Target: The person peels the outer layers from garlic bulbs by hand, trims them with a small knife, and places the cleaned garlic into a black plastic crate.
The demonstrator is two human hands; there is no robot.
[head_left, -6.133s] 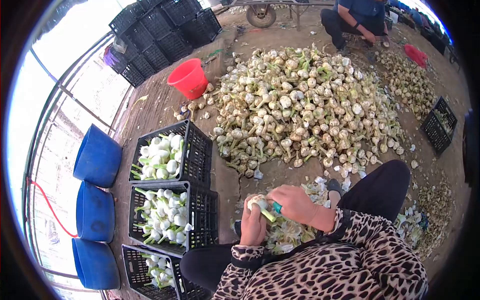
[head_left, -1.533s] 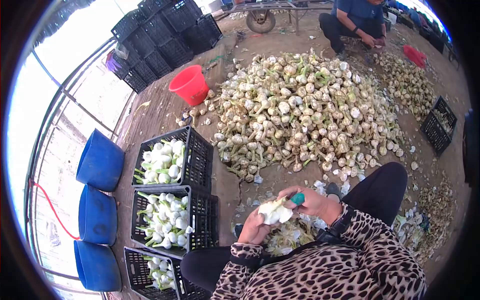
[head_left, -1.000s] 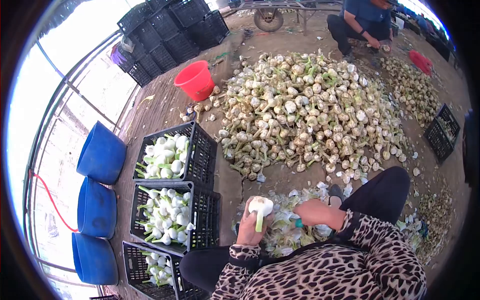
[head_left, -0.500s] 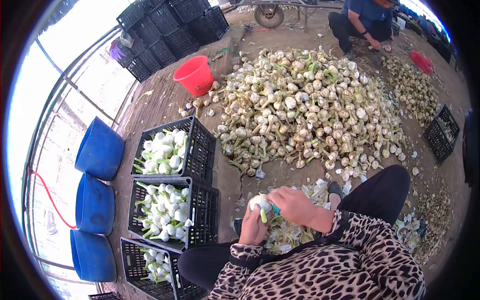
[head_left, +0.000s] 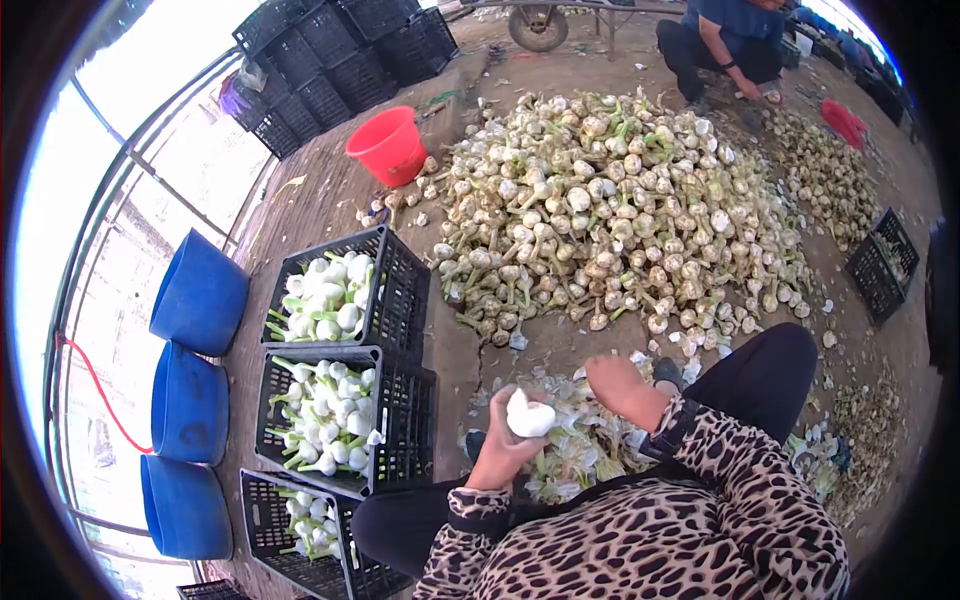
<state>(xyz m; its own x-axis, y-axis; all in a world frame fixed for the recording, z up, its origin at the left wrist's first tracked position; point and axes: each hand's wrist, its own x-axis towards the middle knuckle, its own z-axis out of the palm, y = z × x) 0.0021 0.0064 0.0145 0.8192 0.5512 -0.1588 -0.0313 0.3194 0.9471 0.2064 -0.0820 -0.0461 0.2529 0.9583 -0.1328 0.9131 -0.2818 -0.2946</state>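
Note:
A peeled white garlic bulb [head_left: 530, 416] sits in my left hand [head_left: 503, 440], whose fingers wrap round it from the left and below. To the right, apart from the bulb, my right hand [head_left: 618, 386] is closed above the loose skins; whatever it may hold is hidden. Under and between both hands lies a heap of pale garlic peelings [head_left: 575, 460]. Beyond them spreads a large pile of unpeeled garlic bulbs [head_left: 600, 220] with stems.
On my left stand black crates of cleaned garlic [head_left: 400, 300], with blue tubs [head_left: 190, 410] beside them. A red bucket [head_left: 388, 150] and stacked black crates [head_left: 330, 60] are farther back. Another person [head_left: 730, 50] squats at the far right, near a smaller garlic pile [head_left: 825, 185].
My right hand has moved away from the bulb to the right, and the teal item seen at it is out of sight. The bulb has turned in my left hand, showing a bare white side.

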